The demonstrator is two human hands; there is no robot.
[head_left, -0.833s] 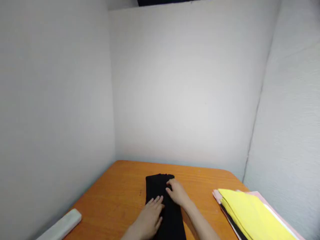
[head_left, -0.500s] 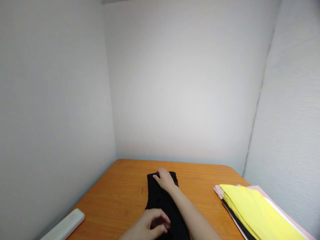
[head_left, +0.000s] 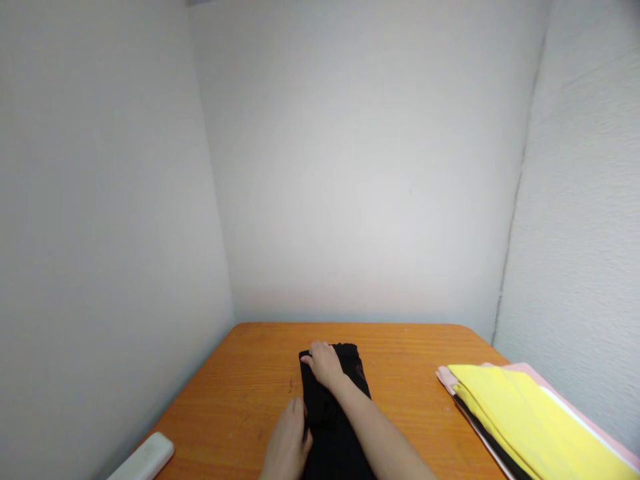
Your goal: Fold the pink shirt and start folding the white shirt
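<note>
1. At the far left a white bar-shaped object (head_left: 145, 459) lies near the worktop (head_left: 240, 393) edge, well apart from both hands
2. The left hand (head_left: 289, 443) rests at the left edge of the black folded cloth (head_left: 334, 427), fingers loosely bent and touching the fabric; whether it pinches the edge or only presses on it cannot be told
3. The black folded cloth lies as a long narrow strip in the middle of the worktop, running from the near edge away toward the wall, flat on the wood
4. It looks soft, light and limp, so it should sag if lifted at one point; the better hold is likely along the folded edges or at both ends together, with flat palms to keep the layers from sliding
5. The right hand (head_left: 326, 363) lies flat with fingers spread on the far end of the cloth, pressing down and gripping nothing, its forearm crossing above the strip
6. To the right a stack of yellow and pink fabric (head_left: 520, 413) sits by the wall, apart from both hands
</note>
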